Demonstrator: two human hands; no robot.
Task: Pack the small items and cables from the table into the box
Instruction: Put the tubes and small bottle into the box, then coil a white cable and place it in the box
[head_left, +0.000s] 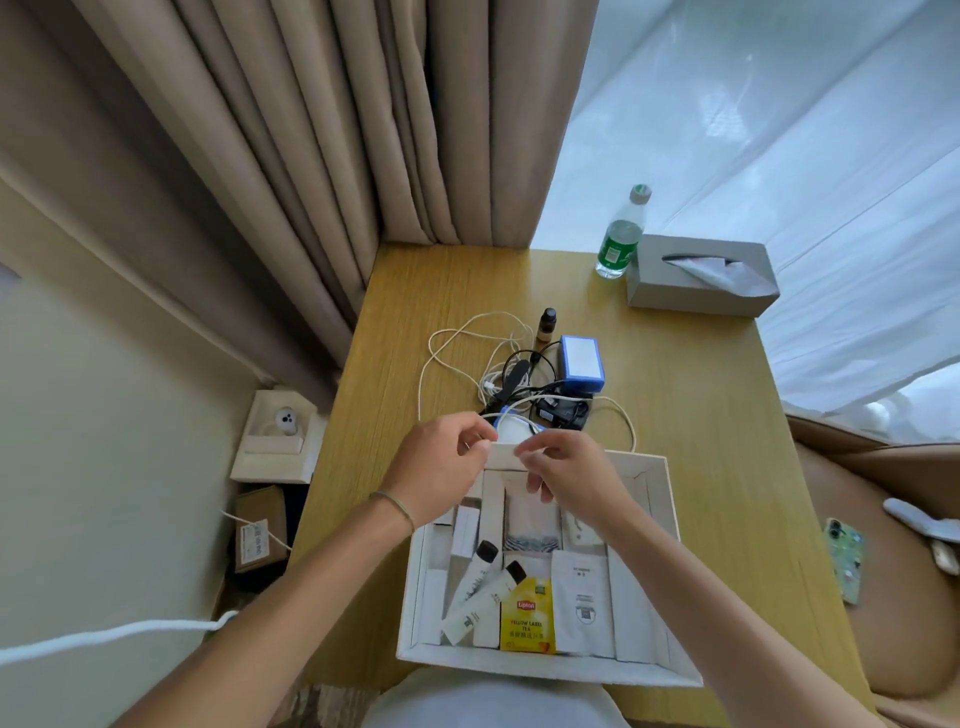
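Note:
An open white box sits at the table's near edge, holding white tubes, a yellow tea packet and white sachets. Above its far rim my left hand and my right hand each pinch a stretch of a white cable, whose loops trail back over the table. Behind the hands lies a tangle of black cables, a black adapter, a blue-and-white block and a small brown bottle. A round white item with a blue edge is partly hidden by my fingers.
A water bottle and a grey tissue box stand at the wooden table's far right. Curtains hang behind it. A phone lies on the tan seat to the right. Cartons sit on the floor at left.

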